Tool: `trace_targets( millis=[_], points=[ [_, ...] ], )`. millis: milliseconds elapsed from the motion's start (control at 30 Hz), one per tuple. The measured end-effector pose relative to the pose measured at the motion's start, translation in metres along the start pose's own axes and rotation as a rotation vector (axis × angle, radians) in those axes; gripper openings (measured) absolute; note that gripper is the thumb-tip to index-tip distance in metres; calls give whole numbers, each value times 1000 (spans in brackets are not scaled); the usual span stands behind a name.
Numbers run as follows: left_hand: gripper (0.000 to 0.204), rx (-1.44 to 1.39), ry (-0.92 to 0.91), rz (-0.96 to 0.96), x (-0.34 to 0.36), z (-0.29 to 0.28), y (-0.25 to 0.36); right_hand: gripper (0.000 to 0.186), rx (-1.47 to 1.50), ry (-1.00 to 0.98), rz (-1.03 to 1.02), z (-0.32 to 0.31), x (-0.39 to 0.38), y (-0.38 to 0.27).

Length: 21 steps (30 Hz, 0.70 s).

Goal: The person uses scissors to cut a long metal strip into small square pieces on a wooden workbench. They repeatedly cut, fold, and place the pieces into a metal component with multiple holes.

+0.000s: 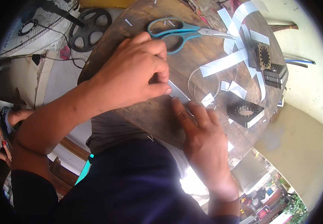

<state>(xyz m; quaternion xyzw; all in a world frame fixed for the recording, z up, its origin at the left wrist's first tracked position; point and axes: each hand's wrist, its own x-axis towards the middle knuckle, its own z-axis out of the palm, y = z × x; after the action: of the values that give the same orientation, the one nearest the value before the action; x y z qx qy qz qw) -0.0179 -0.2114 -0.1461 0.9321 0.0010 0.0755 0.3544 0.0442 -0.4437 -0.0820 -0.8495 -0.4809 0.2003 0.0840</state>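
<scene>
Between my hands a narrow grey-white strip (178, 90) lies slantwise on the round wooden table. My left hand (135, 71), fingers curled, pinches at its upper end; the fingertips are partly hidden. Lower right, my right hand (200, 142) has its bent fingers closed onto the strip's lower end. A loop of thin clear line (218, 86) is just right of the strip, among small white scraps (237, 89). Teal-handled scissors (182, 31) lie open above my left hand, their tips on pale strips (223, 61).
Black square parts with round centres (252, 119) and a stacked black part (275, 76) sit on the table's right (126, 119). At left are a wire fan guard (14, 33), a black spoked base (94, 22), cables and someone's sandalled foot (10, 115). A wall (303, 145) borders the right.
</scene>
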Motion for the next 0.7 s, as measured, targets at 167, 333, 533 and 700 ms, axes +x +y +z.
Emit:
trace_targets(
  millis=[167,333,533,700],
  points=[
    [18,-41,27,-12,-3,-1,-2,69,-47,-5,1,2,5,-6],
    [18,-51,43,-16,-3,0,-3,77,-97,-14,54,7,2,-13],
    [19,-66,71,-24,-7,0,-7,82,-183,-15,77,12,4,-19],
    [17,91,222,-15,-18,-10,-18,80,-275,101,70,23,13,-25]
  ],
)
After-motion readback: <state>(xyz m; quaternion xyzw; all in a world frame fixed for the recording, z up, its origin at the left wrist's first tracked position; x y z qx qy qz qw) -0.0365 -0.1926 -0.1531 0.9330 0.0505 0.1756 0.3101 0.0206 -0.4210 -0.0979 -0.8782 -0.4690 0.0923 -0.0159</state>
